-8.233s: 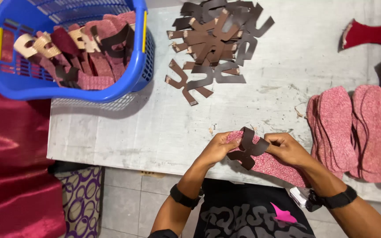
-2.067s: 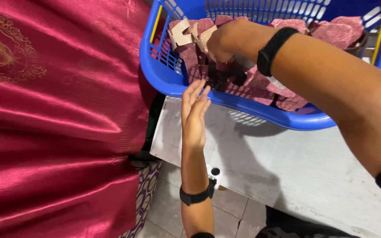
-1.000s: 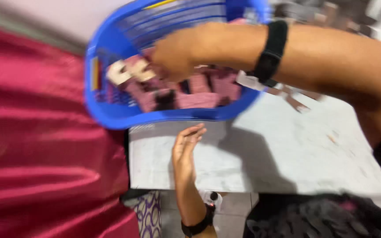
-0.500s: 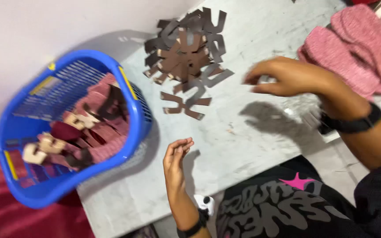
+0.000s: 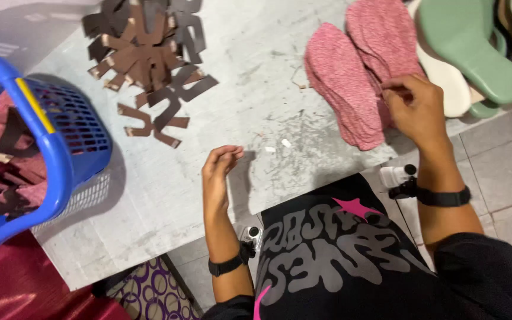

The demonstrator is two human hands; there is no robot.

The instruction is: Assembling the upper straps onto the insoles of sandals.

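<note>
Right hand: the right hand (image 5: 415, 108) rests on the stack of pink insoles (image 5: 362, 71), fingers bent and pinching at the edge of the top insole; a dark band sits on its wrist.
Left hand: the left hand (image 5: 218, 175) hovers over the near part of the table (image 5: 256, 89), edge-on to the camera, fingers loosely curled and holding nothing; it also wears a dark wristband.
Pink insoles: the stack lies on the table's far right part, fanned in two overlapping heaps, well apart from the left hand.
Brown strap pieces: a heap of flat brown strap cut-outs (image 5: 149, 56) lies on the table's far left part, a few loose ones spread toward the table's middle.
Blue basket: the blue plastic basket (image 5: 42, 154) stands on the table's left end, holding pink and brown pieces; a yellow strip runs along its rim.
Green and cream soles: a green sole (image 5: 469, 50) lies over cream ones at the table's right edge, just beside the pink insoles.
Red cloth: a shiny red cloth (image 5: 25, 284) shows below the table's left end, under the basket.
</note>
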